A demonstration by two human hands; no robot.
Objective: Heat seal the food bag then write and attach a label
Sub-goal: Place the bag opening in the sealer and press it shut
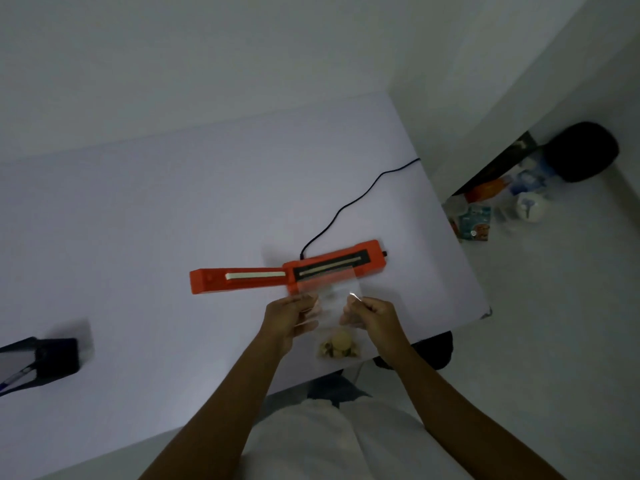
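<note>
An orange heat sealer lies on the white table, folded out flat so both sealing strips face up. A clear food bag with pale snack pieces at its bottom is held in front of it. The bag's top edge rests over the sealer's right half, on the black sealing strip. My left hand pinches the bag's left side. My right hand pinches its right side.
A black power cord runs from the sealer to the table's far right edge. A dark holder with a pen sits at the left. Packets and a white cup lie on the floor to the right, near a dark chair.
</note>
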